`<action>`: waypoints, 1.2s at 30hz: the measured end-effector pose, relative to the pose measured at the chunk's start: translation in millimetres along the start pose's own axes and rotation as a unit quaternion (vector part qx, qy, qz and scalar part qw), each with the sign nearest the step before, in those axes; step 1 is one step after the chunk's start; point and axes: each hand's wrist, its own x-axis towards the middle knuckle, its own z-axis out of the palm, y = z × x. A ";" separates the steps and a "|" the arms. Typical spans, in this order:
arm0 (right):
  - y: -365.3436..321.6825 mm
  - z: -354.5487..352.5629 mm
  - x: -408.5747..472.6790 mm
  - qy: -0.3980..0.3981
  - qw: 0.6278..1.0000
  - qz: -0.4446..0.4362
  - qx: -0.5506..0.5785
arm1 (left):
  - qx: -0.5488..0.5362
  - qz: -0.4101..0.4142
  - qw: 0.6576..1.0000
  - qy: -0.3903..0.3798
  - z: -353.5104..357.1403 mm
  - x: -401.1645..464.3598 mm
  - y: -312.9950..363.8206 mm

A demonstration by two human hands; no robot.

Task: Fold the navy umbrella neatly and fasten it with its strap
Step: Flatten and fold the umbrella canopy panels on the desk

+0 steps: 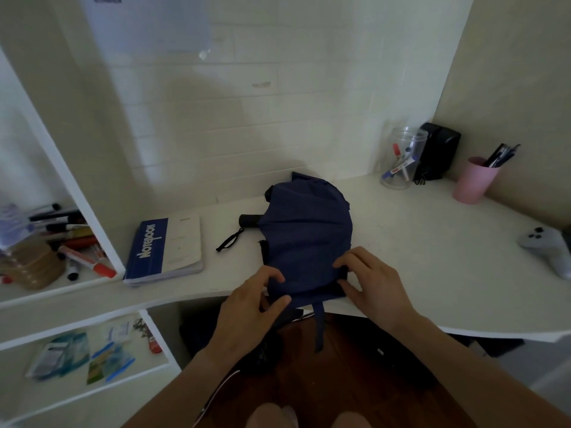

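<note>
strap (320, 327) hangs off worktop (432, 242) edge | left hand (247, 310) fingers pinch umbrella (306, 230) near-left fabric | right hand (370, 282) fingers pinch near-right fold | umbrella flat mid-worktop, handle (249, 220) pointing left | notebook (165, 248) further left

navy umbrella (306, 230) on desk (417, 242) | both hands pinch its near edge (strap (319, 325) dangling)

White desk (417, 242) — umbrella (306, 230), notebook (167, 248), jar (401, 159), pink cup (472, 180), perhaps a controller (550, 245).
</note>
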 end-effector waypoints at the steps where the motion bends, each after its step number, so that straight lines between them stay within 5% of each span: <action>1: 0.7 0.5 -0.7 -0.003 1.000 0.004 0.024 | -0.021 -0.002 1.000 -0.002 1.2 0.3 -0.9; 9: 8.0 -3.9 -9.7 -0.010 0.999 -0.035 0.025 | -0.144 -0.098 0.985 0.022 -4.0 0.4 -10.4; 12: 9.1 -5.4 -12.3 -0.020 0.998 -0.050 0.015 | -0.029 -0.014 0.996 0.079 -9.4 0.6 -4.2; 15: 2.1 -11.4 -9.7 0.003 0.998 -0.043 0.037 | 0.115 0.154 0.971 0.146 -15.3 19.0 11.1; 17: -3.9 -13.2 -1.2 0.041 0.997 -0.032 0.049 | 0.193 0.259 0.941 0.105 -11.8 40.2 16.9; 20: -5.9 -8.3 23.4 0.057 0.996 -0.001 0.063 | 0.305 0.293 0.906 -0.012 -2.1 67.2 15.4; 25: 14.0 8.4 26.4 -0.122 0.992 -0.026 -0.022 | 0.407 0.208 0.874 -0.167 -2.8 66.6 -12.1; 29: 26.3 7.4 3.4 -0.199 0.980 0.000 -0.007 | 0.392 0.159 0.882 -0.208 -10.9 54.1 -32.5; 34: 16.3 11.7 28.1 -0.114 0.993 -0.005 0.016 | 0.385 0.167 0.884 -0.207 -13.4 52.2 -37.2; 36: 18.1 20.0 33.3 -0.189 0.982 -0.023 -0.010 | 0.383 0.168 0.885 -0.203 -13.8 51.1 -37.2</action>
